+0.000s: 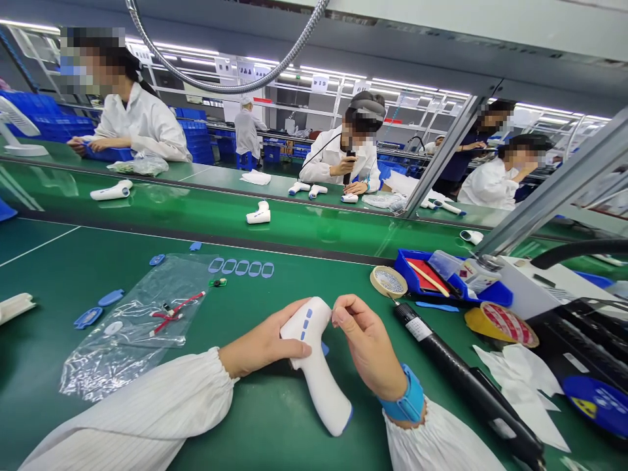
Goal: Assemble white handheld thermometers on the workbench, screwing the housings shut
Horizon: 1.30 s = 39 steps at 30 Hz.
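A white pistol-shaped infrared thermometer with blue buttons is in front of me, its handle slanting down to the right. My left hand grips its head from the left, thumb across the front below the buttons. Beside the head's right end, my right hand has thumb and forefinger pinched together. Whatever is between those fingertips, if anything, is too small to make out. A blue wristband is on my right wrist. A bit of blue shows behind the thermometer's neck.
Left lies a clear plastic bag with red wires. Blue frames line up beyond. At right are a tape roll, blue tray and black electric screwdriver. Thermometers lie on the green conveyor; co-workers sit across.
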Each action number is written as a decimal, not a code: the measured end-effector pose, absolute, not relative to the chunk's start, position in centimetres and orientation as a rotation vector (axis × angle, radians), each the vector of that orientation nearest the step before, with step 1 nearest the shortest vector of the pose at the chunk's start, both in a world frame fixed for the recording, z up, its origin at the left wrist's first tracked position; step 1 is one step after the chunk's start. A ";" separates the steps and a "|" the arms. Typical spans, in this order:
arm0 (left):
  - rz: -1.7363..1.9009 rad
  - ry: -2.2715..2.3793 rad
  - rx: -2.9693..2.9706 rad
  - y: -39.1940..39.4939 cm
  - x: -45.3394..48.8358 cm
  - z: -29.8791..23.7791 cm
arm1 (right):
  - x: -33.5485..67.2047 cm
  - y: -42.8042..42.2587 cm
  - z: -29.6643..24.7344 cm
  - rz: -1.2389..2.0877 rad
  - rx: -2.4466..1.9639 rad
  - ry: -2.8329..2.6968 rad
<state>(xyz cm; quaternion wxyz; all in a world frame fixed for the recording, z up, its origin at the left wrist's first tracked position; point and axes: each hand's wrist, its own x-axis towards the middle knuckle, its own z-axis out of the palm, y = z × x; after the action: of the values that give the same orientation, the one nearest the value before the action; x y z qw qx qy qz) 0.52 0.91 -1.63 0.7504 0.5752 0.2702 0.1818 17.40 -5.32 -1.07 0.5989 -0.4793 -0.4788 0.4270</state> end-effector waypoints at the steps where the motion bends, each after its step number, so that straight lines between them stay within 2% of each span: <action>1: 0.398 0.594 1.258 0.9 0.5 -1.6 | 17.4 -5.3 -1.2 1.000 -1.105 -1.099; 39: 0.473 0.659 1.385 0.9 0.7 -2.3 | 17.2 -5.2 -1.6 1.086 -1.011 -1.054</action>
<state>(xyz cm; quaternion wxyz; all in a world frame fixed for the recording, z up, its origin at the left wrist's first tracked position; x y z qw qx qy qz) 0.72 0.85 -2.29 0.6951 0.6205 0.2951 0.2117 17.17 -5.19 -1.62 0.6139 -0.4384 -0.4573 0.4710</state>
